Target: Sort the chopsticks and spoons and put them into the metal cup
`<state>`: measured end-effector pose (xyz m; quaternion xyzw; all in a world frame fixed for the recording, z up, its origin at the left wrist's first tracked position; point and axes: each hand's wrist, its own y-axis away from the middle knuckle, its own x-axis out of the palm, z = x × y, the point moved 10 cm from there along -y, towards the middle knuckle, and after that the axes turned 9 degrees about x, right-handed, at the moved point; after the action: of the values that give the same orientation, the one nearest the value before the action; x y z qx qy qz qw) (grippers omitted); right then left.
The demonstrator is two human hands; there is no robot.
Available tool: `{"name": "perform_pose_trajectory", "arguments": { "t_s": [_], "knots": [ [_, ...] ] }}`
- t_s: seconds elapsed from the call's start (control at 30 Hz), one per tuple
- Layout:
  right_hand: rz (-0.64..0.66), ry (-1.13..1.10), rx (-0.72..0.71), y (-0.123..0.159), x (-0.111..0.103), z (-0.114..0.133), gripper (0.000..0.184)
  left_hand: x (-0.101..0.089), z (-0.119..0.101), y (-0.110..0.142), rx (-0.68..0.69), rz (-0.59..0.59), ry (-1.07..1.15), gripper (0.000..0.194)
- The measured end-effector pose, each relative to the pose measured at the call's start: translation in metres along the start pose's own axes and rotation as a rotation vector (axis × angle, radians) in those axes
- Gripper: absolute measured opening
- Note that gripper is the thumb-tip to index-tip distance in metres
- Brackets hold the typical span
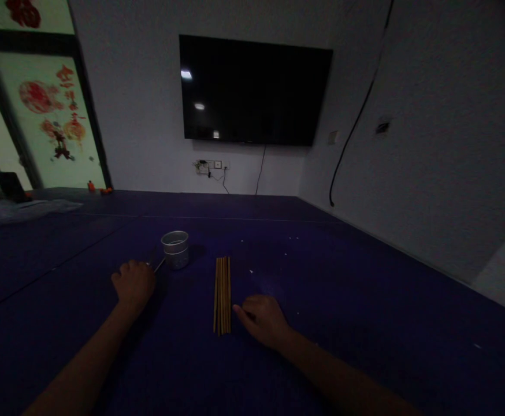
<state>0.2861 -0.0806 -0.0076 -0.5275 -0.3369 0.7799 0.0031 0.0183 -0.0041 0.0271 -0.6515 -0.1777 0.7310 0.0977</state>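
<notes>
One metal cup, contents hidden; left grip unclear, right grip curled beside sticks.

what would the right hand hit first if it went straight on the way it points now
Probably the row of thin brown sticks: the right hand points its thumb at their right side, the tip seemingly just short of them. Exact depth is hard to judge in this dim view.

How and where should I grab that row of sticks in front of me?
Probably grip the sticks around mid-length, pinching both long edges together, coming from above and the right. They lie flat side by side, pointing away from you, so squeezing across the row's narrow width should gather them. Your right hand is just beside their right edge.
</notes>
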Motion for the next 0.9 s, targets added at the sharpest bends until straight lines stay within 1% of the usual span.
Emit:
{"name": "perform_pose_trajectory", "arguments": {
  "t_s": [0.07, 0.17, 0.23, 0.27, 0.3, 0.37, 0.43, 0.53, 0.57, 0.6, 0.63, 0.7, 0.8, 0.9],
  "knots": [
    [0.005, 0.002, 0.005, 0.0, 0.0, -0.001, 0.059, -0.011, 0.007, 0.001, -0.041, -0.062, 0.023, 0.043],
    [0.005, -0.001, 0.0, 0.0, 0.0, -0.001, 0.059, -0.032, 0.014, 0.002, -0.067, -0.208, 0.068, 0.045],
    [-0.001, -0.001, -0.002, 0.0, 0.0, -0.001, 0.058, -0.046, 0.013, 0.005, -0.053, -0.324, 0.109, 0.046],
    [-0.006, -0.001, -0.001, -0.001, 0.0, -0.002, 0.057, -0.052, 0.009, 0.007, -0.028, -0.383, 0.128, 0.045],
    [-0.009, -0.001, 0.002, -0.001, 0.0, -0.002, 0.056, -0.056, 0.001, 0.011, 0.016, -0.436, 0.148, 0.043],
    [-0.006, -0.002, 0.016, -0.001, 0.001, -0.003, 0.054, -0.062, -0.026, 0.022, 0.16, -0.521, 0.184, 0.04],
    [0.005, -0.011, 0.039, -0.003, 0.002, -0.004, 0.049, -0.065, -0.066, 0.041, 0.372, -0.591, 0.232, 0.038],
    [0.03, -0.062, 0.059, -0.005, -0.001, -0.003, 0.041, -0.073, -0.129, 0.083, 0.746, -0.708, 0.306, 0.031],
    [0.035, -0.091, 0.055, -0.005, -0.003, -0.001, 0.038, -0.075, -0.145, 0.097, 0.858, -0.749, 0.328, 0.029],
    [0.04, -0.122, 0.045, -0.005, -0.005, 0.002, 0.036, -0.077, -0.157, 0.108, 0.941, -0.78, 0.345, 0.029],
    [0.045, -0.154, 0.028, -0.005, -0.008, 0.005, 0.036, -0.079, -0.165, 0.116, 0.987, -0.804, 0.36, 0.029],
    [0.041, -0.214, -0.011, -0.004, -0.013, 0.012, 0.035, -0.079, -0.173, 0.121, 1.019, -0.81, 0.379, 0.029],
    [-0.001, -0.254, -0.034, -0.002, -0.021, 0.016, 0.034, -0.076, -0.172, 0.117, 0.994, -0.782, 0.4, 0.028],
    [-0.037, -0.219, -0.012, -0.002, -0.023, 0.013, 0.04, -0.074, -0.172, 0.116, 1.026, -0.778, 0.411, 0.025]
  ]
}}
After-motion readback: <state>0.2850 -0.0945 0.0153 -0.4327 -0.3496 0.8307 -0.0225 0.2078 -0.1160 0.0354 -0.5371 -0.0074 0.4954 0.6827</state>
